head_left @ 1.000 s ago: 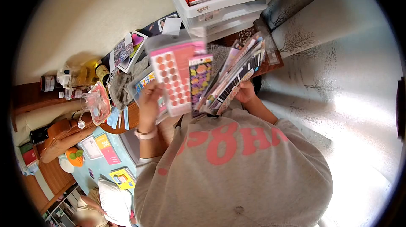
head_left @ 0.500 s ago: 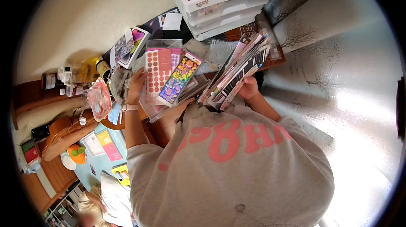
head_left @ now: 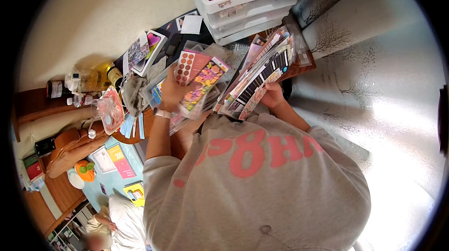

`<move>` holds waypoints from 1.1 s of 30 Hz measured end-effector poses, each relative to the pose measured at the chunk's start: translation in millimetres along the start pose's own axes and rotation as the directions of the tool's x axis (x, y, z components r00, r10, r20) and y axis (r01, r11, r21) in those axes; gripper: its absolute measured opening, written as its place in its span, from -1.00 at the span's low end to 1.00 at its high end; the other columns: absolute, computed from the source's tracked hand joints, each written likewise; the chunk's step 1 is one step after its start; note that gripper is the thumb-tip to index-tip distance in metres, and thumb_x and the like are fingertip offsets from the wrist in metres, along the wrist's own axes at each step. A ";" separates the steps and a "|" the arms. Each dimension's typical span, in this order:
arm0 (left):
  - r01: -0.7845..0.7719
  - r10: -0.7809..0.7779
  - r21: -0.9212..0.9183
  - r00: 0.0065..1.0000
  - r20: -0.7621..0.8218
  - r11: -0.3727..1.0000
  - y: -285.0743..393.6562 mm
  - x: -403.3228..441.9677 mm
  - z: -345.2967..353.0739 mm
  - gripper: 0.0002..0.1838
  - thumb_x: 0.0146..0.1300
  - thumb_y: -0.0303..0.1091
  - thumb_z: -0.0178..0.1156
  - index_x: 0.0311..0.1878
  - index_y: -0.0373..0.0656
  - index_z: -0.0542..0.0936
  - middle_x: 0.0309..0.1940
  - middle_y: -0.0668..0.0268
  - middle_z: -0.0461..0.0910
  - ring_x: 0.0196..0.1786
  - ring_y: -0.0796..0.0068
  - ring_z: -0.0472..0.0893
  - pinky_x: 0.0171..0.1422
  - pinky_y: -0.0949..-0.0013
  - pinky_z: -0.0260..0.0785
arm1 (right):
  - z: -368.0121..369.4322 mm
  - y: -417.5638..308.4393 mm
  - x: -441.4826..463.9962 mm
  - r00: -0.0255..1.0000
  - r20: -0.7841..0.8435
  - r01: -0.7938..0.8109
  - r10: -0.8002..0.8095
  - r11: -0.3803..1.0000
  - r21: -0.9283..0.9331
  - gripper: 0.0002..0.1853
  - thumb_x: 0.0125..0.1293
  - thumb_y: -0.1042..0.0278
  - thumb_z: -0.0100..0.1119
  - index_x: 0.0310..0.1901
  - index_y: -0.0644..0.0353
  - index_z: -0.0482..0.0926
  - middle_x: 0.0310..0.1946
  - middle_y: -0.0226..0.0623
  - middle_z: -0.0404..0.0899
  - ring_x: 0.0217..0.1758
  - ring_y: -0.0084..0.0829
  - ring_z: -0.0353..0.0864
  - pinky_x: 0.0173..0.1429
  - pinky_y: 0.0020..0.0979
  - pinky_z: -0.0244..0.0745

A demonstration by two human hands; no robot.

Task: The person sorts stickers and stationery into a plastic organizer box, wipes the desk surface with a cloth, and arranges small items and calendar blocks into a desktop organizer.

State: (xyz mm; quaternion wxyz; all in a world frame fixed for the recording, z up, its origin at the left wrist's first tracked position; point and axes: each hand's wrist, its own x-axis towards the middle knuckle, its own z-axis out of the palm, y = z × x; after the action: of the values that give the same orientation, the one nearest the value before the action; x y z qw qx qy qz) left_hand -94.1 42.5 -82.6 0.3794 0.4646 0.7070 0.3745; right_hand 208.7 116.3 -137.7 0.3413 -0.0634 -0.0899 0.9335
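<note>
White drawers [head_left: 252, 13], seemingly a grey towel [head_left: 134, 94].

Head camera looks down, close above the shirt [head_left: 262, 190].

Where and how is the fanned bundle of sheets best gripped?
Best near the lower end, from the right, where the right hand holds it. The bundle of sheets gathers there while its upper end fans out, so a pinch across the full thickness would likely keep it together.

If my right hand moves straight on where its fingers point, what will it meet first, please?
Your right hand would probably meet the stack of sheets it holds; depth beyond is unclear.
</note>
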 end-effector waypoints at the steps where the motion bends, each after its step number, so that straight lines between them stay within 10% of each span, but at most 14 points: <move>1: 0.000 0.000 0.000 1.000 0.001 1.000 -18.0 6.5 -12.0 -0.05 -0.23 -0.38 0.47 0.23 -0.28 0.11 -0.11 0.16 0.51 -0.06 0.44 0.50 -0.02 0.44 0.37 | 0.5 0.0 -0.5 1.000 -0.001 0.000 0.000 1.000 0.000 -0.41 -0.07 0.48 0.23 0.09 0.23 0.35 0.03 -0.20 0.45 0.10 -0.21 0.42 0.23 -0.16 0.24; 4: -0.186 0.224 -0.179 0.949 0.222 0.966 -62.1 17.9 -45.3 -0.24 -0.06 -0.55 0.32 0.23 -0.27 0.18 -0.06 0.18 0.49 0.09 0.49 0.40 0.08 0.45 0.30 | 1.4 0.4 -1.4 1.000 -0.020 0.010 -0.010 1.000 -0.002 -0.41 -0.08 0.48 0.23 0.09 0.22 0.35 0.02 -0.19 0.45 0.09 -0.21 0.43 0.22 -0.16 0.26; 9: -0.312 0.159 0.589 0.941 0.298 0.746 -65.4 18.2 -53.6 -0.51 0.16 -0.45 0.11 0.19 -0.20 0.31 0.07 0.09 0.39 0.06 0.14 0.43 0.08 0.26 0.28 | -11.5 1.6 -4.0 0.999 -0.050 -0.007 0.008 1.000 0.014 -0.41 -0.09 0.46 0.24 0.09 0.21 0.36 0.01 -0.22 0.47 0.08 -0.22 0.43 0.21 -0.17 0.26; 13: -0.145 0.209 0.817 0.977 0.030 0.558 -30.6 -9.9 -13.0 -0.22 -0.09 -0.12 0.29 0.25 -0.09 0.24 0.14 0.07 0.28 0.13 0.03 0.30 0.14 -0.04 0.13 | 0.4 0.7 -5.8 0.999 -0.003 0.049 -0.049 0.999 -0.020 -0.42 -0.07 0.47 0.23 0.09 0.21 0.36 0.01 -0.22 0.47 0.09 -0.22 0.43 0.21 -0.17 0.26; 19: -0.300 0.112 0.808 0.952 0.284 0.507 -11.7 -31.7 3.0 0.01 -0.28 -0.13 0.38 0.31 -0.06 0.10 0.32 0.10 0.00 0.31 0.01 0.07 0.31 -0.20 -0.19 | 6.1 1.4 -6.2 0.999 -0.002 0.050 -0.050 0.999 0.021 -0.43 -0.05 0.50 0.21 0.09 0.22 0.36 0.02 -0.21 0.46 0.09 -0.22 0.43 0.22 -0.16 0.25; 29: -0.275 0.170 0.799 0.961 0.217 0.535 23.0 -38.3 9.9 -0.15 -0.09 -0.22 0.30 0.30 -0.11 0.15 0.30 0.14 0.08 0.35 0.17 0.09 0.32 -0.04 -0.07 | 13.5 4.0 -10.6 1.000 0.013 0.016 -0.016 1.000 -0.005 -0.48 -0.06 0.54 0.15 0.05 0.25 0.39 -0.01 -0.17 0.48 0.06 -0.20 0.45 0.19 -0.16 0.28; 30: -0.077 0.036 0.134 0.959 0.281 0.988 44.7 -43.5 15.5 -0.28 0.01 -0.26 0.24 0.26 -0.19 0.20 0.23 0.14 0.20 0.28 0.26 0.19 0.30 0.11 0.01 | 15.8 4.0 -10.8 1.000 -0.003 -0.001 0.001 1.000 -0.029 -0.47 -0.06 0.54 0.15 0.06 0.25 0.39 -0.01 -0.17 0.48 0.06 -0.20 0.46 0.18 -0.16 0.29; 31: 0.273 -0.008 -0.584 0.910 0.414 0.765 61.8 -48.6 21.1 -0.40 0.11 -0.30 0.17 0.22 -0.28 0.25 0.16 0.14 0.31 0.22 0.35 0.30 0.27 0.26 0.10 | 16.7 4.9 -11.3 1.000 -0.020 -0.019 0.018 0.998 -0.053 -0.47 -0.06 0.55 0.15 0.06 0.25 0.38 -0.02 -0.18 0.48 0.05 -0.20 0.46 0.17 -0.17 0.30; 33: 0.303 0.005 -0.631 0.899 0.437 0.714 85.4 -57.4 34.2 -0.51 0.16 -0.36 0.12 0.15 -0.32 0.32 0.05 0.17 0.41 0.11 0.43 0.38 0.18 0.40 0.17 | 16.9 6.0 -11.4 0.999 -0.032 -0.028 0.025 0.997 -0.075 -0.46 -0.06 0.54 0.16 0.07 0.26 0.37 -0.02 -0.18 0.48 0.04 -0.21 0.47 0.17 -0.19 0.30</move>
State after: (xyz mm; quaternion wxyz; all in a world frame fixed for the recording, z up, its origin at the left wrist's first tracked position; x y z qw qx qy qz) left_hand -16.0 19.1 -11.2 0.6920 0.2988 0.4589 0.4704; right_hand 210.6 102.3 -121.8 0.3276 -0.0920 -0.1188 0.9328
